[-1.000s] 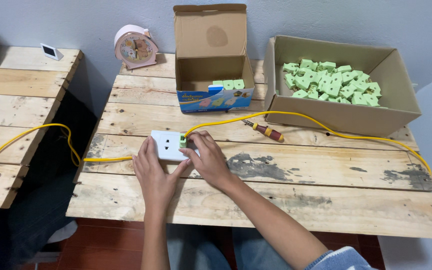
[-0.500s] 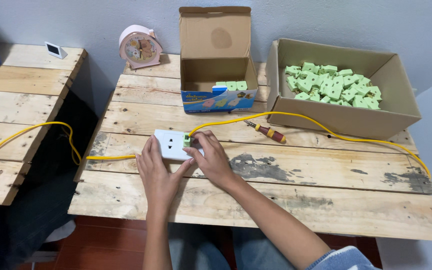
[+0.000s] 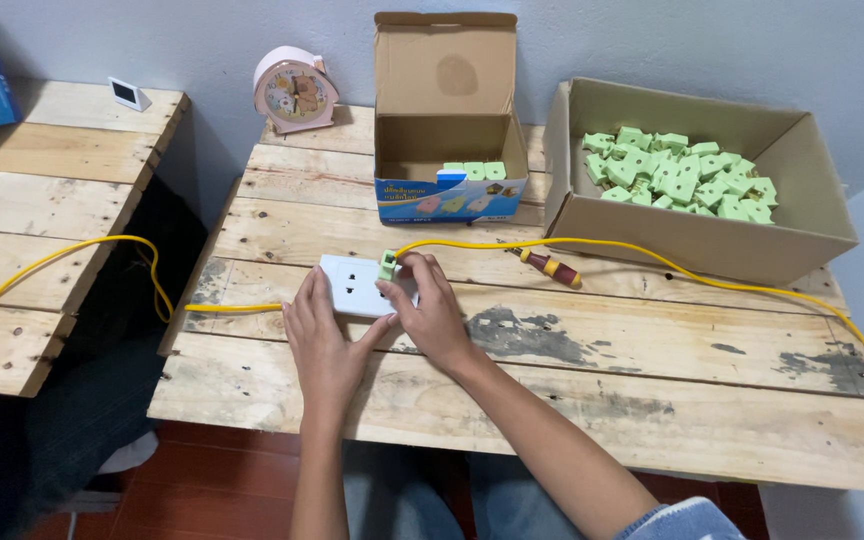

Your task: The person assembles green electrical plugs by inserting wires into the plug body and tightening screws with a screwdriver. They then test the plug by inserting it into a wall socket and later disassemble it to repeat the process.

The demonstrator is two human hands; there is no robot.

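Steadying the white socket plate [image 3: 354, 285] on the pallet table [image 3: 572, 400] with my left hand [image 3: 324, 345] flat against its near edge, I pinch a small green plug piece [image 3: 387, 265] at its right end with my right hand [image 3: 430, 315]. A yellow cable [image 3: 652, 262] runs off both sides, a screwdriver [image 3: 550, 268] lies just beyond it, and farther back stand a small open carton [image 3: 449, 130], a big box of green pieces [image 3: 692, 180] and a pink clock [image 3: 295, 90].

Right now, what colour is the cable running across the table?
Yellow cable, clearest in the head view.
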